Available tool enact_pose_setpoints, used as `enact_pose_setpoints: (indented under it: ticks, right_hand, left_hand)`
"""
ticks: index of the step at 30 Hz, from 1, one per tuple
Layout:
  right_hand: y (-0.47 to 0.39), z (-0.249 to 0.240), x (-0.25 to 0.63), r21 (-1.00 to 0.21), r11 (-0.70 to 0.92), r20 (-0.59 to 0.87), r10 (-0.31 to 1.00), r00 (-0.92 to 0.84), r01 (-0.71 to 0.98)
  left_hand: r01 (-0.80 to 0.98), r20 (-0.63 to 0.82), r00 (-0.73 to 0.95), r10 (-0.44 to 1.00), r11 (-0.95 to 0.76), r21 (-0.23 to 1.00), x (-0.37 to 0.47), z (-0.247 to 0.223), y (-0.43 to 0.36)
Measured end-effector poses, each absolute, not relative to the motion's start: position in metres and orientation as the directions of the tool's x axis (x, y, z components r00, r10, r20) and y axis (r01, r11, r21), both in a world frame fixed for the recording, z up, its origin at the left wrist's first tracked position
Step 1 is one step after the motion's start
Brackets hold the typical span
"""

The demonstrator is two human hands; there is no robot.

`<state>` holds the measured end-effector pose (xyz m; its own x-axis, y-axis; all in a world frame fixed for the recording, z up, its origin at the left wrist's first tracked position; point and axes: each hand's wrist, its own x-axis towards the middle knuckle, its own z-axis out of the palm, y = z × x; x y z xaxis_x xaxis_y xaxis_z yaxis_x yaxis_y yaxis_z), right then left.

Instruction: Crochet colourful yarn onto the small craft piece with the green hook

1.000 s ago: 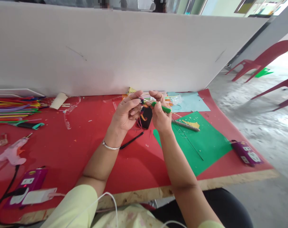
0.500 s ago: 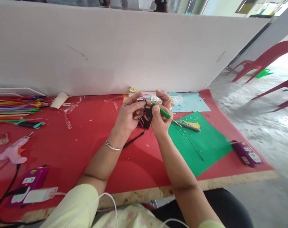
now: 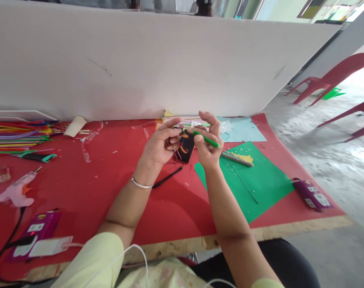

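My left hand (image 3: 160, 146) pinches a small dark piece of yarn work with pink and orange strands (image 3: 184, 150) hanging from it. Its details are too small to make out. My right hand (image 3: 210, 148) is closed around a green-handled crochet hook (image 3: 211, 141), its thumb on the grip and one finger raised. The hook's thin metal tip points left toward the yarn work, close to my left fingertips. Behind the strands, a black flat rectangular object (image 3: 189, 149) lies between my hands on the red tabletop.
A green sheet (image 3: 254, 188) carries a rod (image 3: 239, 159), a yellow scrap (image 3: 243, 157) and a thin needle-like wire. Pipe cleaners (image 3: 17, 136), a pink glue gun (image 3: 17, 188) and a purple power box (image 3: 44, 228) are at left. A white panel (image 3: 170, 68) rises behind.
My right hand has moved slightly right with the hook, drawing away from my left hand. My left hand has shifted slightly left, and more of the black object shows between them.
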<state>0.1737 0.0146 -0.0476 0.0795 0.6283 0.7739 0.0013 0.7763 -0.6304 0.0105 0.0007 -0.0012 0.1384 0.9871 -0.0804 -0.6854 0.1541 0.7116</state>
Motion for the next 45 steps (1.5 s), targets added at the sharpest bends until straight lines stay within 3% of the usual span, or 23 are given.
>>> enact_pose_setpoints:
  ticks: [5, 12, 20, 26, 31, 34, 38, 41, 45]
  right_hand:
    - [0.017, -0.051, 0.178, -0.657, 0.751, 0.753, 0.658, 0.016, 0.060]
    - [0.018, -0.048, 0.184, -0.581, 0.799, 0.810, 0.586, 0.017, 0.156]
    - [0.011, -0.035, 0.194, -0.574, 0.802, 0.801, 0.592, -0.090, 0.167]
    - [0.022, -0.037, 0.203, -0.660, 0.747, 0.748, 0.642, -0.170, -0.084]
    - [0.031, -0.051, 0.175, -0.806, 0.419, 0.535, 0.818, -0.212, -0.418]
    - [0.024, -0.051, 0.154, -0.840, 0.221, 0.385, 0.886, -0.257, -0.496]
    - [0.013, -0.043, 0.149, -0.801, 0.298, 0.381, 0.923, -0.059, -0.519]
    - [0.012, -0.038, 0.158, -0.848, 0.258, 0.323, 0.944, -0.066, -0.464]
    - [0.015, -0.039, 0.166, -0.869, 0.173, 0.284, 0.941, -0.183, -0.464]
  left_hand:
    - [-0.685, -0.104, 0.153, 0.983, 0.182, 0.705, 0.009, -0.001, 0.001]
    - [-0.684, -0.113, 0.161, 0.980, 0.193, 0.704, 0.005, 0.001, 0.003]
    - [-0.665, -0.104, 0.172, 0.980, 0.194, 0.721, 0.000, -0.001, 0.006]
    - [-0.617, -0.095, 0.256, 0.962, 0.239, 0.750, 0.003, -0.002, 0.005]
    - [-0.569, -0.080, 0.334, 0.939, 0.269, 0.777, 0.010, -0.003, 0.002]
    - [-0.551, 0.004, 0.196, 0.981, 0.107, 0.828, 0.015, -0.006, 0.002]
    - [-0.461, 0.232, -0.127, 0.964, -0.265, 0.847, 0.020, -0.016, 0.004]
    - [-0.368, 0.338, -0.174, 0.925, -0.380, 0.849, 0.021, -0.024, 0.009]
    - [-0.323, 0.361, -0.169, 0.917, -0.398, 0.859, 0.019, -0.028, 0.013]
